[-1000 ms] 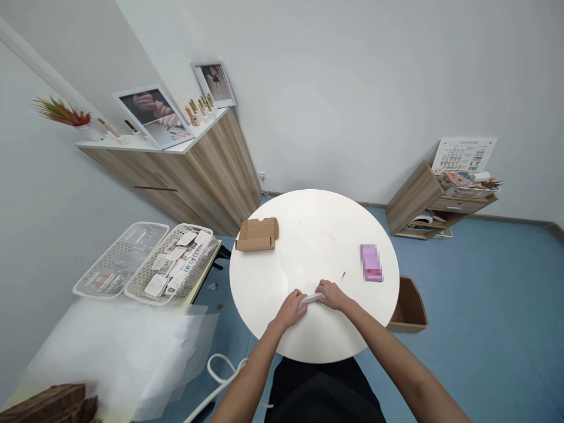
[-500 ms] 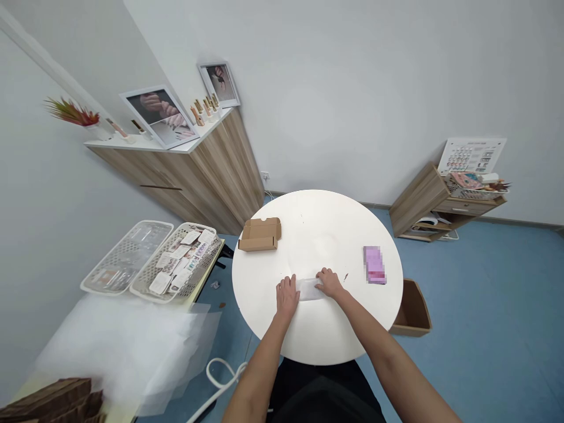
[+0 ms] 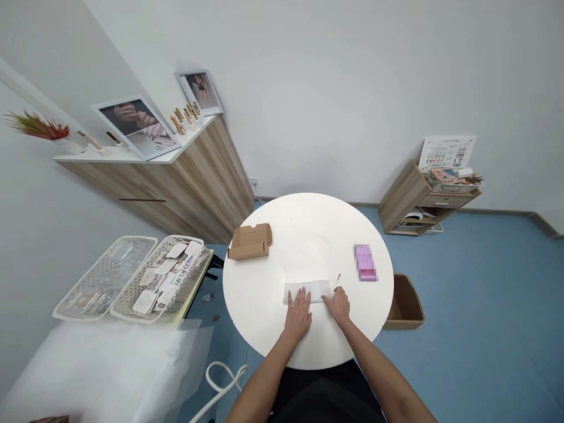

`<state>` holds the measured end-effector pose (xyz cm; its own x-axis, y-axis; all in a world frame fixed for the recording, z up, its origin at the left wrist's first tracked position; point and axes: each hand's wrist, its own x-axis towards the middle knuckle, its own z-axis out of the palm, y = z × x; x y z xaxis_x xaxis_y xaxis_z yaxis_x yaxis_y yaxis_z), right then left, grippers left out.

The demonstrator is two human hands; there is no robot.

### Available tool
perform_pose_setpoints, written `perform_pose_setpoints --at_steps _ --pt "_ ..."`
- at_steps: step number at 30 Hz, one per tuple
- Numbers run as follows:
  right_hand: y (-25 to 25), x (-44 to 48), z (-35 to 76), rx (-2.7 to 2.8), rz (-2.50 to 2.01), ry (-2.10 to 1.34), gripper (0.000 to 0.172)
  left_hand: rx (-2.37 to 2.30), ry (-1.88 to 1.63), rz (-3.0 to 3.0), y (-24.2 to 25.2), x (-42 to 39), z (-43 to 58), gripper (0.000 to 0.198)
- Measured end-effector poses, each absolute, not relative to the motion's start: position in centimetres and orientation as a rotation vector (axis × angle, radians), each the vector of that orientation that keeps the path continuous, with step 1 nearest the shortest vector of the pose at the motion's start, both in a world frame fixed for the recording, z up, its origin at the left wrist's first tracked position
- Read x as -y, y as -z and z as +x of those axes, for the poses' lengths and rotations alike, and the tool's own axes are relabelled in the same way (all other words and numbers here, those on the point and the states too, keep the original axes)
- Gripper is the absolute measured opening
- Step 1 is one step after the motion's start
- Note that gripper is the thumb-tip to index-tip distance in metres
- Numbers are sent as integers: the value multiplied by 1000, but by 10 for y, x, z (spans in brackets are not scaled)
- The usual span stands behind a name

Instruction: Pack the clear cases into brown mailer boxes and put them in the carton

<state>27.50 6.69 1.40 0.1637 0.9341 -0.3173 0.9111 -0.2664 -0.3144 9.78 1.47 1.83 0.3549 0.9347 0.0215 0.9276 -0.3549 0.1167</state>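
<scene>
A flat white padded sheet lies near the front of the round white table. My left hand rests flat on its near edge, fingers spread. Beside it, my right hand touches the sheet's right end with fingers curled down. A small brown cardboard box sits at the table's left, and a pink packet lies at its right. A tiny dark red scrap lies just beyond my right hand.
Two white baskets, one filled with small packets, stand on a side table at the left, with translucent foam sheets in front. A brown bin sits on the floor right of the table. Wooden cabinets line the wall.
The white sheet was rolled between both hands; now it is spread flat on the table. Both hands have drawn back to its near edge, the left one flattened on it.
</scene>
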Motion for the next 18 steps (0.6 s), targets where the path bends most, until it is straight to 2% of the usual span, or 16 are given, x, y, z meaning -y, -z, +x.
perform_pose_setpoints --at_steps 2,4,8,10,15,18 --pt "-23 -66 272 1872 -2373 -752 35 -1731 -130 2507 -15 -18 98 70" --pt "-34 -66 268 2006 -2260 -632 40 -1710 -118 2511 -16 -25 94 64" --pt "-51 -69 260 2532 -1637 -465 59 -1631 -79 2522 -22 -45 81 53" --pt "-56 -73 255 2685 -1465 -437 63 -1607 -106 2491 -27 -54 75 53" --pt "-68 -83 252 2748 -1478 -407 46 -1505 -189 2310 -42 -61 66 57" --pt "-73 -89 259 2736 -1461 -587 36 -1481 -170 2130 -53 -60 60 48"
